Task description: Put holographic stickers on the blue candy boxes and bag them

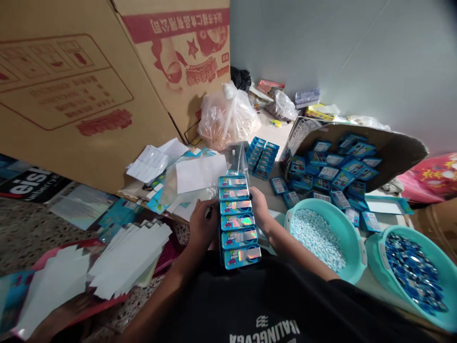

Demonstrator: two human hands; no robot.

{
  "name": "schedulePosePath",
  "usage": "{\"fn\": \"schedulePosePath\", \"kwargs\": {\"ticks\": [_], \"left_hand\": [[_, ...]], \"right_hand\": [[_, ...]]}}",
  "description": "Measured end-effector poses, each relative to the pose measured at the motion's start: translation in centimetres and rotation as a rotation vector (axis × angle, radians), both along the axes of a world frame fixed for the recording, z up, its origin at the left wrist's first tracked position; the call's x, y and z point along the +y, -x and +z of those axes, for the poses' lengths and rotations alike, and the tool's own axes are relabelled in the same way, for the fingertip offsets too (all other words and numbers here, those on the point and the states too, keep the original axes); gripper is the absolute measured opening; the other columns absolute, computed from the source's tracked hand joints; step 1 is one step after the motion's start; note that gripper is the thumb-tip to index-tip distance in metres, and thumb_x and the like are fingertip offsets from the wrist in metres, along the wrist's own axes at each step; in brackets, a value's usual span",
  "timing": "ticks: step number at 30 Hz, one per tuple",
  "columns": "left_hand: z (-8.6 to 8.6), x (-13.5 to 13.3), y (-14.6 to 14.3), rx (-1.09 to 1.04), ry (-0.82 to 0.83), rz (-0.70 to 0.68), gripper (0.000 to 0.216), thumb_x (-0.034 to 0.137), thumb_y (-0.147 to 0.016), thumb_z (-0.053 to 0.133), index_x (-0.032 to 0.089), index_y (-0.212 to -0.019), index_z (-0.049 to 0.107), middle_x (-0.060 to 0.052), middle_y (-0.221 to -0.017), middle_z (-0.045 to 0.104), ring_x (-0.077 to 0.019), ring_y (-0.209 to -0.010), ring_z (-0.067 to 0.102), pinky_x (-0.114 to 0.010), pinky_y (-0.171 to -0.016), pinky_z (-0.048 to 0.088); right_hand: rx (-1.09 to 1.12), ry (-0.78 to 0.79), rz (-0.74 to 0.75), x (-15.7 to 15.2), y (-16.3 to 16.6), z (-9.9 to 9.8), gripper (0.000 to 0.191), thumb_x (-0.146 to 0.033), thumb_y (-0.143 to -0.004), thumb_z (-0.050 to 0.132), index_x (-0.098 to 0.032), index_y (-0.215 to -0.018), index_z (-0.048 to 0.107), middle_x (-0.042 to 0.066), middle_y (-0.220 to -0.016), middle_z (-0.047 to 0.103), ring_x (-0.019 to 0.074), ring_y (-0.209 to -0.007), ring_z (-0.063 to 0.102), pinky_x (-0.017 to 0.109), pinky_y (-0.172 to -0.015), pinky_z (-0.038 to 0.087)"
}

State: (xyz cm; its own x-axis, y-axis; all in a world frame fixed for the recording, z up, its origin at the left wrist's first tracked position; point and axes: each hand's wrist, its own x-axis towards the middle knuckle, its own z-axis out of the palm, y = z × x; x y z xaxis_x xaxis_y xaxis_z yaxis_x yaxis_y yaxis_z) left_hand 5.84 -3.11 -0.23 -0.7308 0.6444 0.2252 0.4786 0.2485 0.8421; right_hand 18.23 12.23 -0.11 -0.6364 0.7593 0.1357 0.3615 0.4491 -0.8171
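Gripping a row of blue packs [237, 222] before the black shirt [214, 305], the left hand [202, 226] at its nine o'clock and right hand [260, 208] at its two are curled partway closed, several fingertips hidden. Uneven pressure could make the row buckle or skid toward the tub of white pellets [341, 224] past three o'clock, while the loose clear film [242, 159] at twelve might snag the double stack of blue packs [267, 162] at one.

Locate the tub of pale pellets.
Head view, right of centre: the tub of pale pellets stands between the person's right forearm and the tub of glossy blue pieces.
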Motion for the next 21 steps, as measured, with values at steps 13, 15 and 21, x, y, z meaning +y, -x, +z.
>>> {"fn": "schedulePosePath", "kwargs": {"ticks": [13, 15, 21], "left_hand": [[1.7, -3.2, -1.6, 0.064, 0.073, -0.208, 0.026, 0.031, -0.090, 0.051, 0.023, -0.093, 0.075, -0.005, -0.106, 0.075, -0.0233, -0.103, 0.068, -0.043, -0.109, 0.043], [2.0, -3.6, -1.4, 0.116, 0.079, -0.227, 0.023, 0.032, -0.088, 0.055, 0.022, -0.090, 0.075, -0.007, -0.102, 0.075, -0.0240, -0.100, 0.069, -0.043, -0.107, 0.044], [3.3, -1.8, -0.9, 0.020, 0.075, -0.114, 0.026, 0.035, -0.087, 0.059, 0.019, -0.104, 0.067, -0.007, -0.105, 0.070, -0.0224, -0.099, 0.065, -0.035, -0.089, 0.051]], "right_hand": [[0.017, 0.036, 0.098, -4.5, -5.0, 2.0, 0.025, -0.022, -0.088, 0.044, -0.020, -0.068, 0.058, 0.004, -0.074, 0.058, 0.0181, -0.069, 0.054, 0.028, -0.063, 0.043], [0.013, 0.029, 0.123, -4.5, -5.5, 2.3, 0.021, -0.021, -0.086, 0.046, -0.020, -0.069, 0.058, 0.004, -0.074, 0.057, 0.0182, -0.069, 0.054, 0.028, -0.063, 0.043], [0.117, -0.032, 0.090, -3.3, -4.7, 3.1, 0.016, -0.015, -0.081, 0.052, -0.020, -0.094, 0.061, 0.007, -0.098, 0.059, 0.0173, -0.080, 0.058, 0.027, -0.068, 0.047]]}}
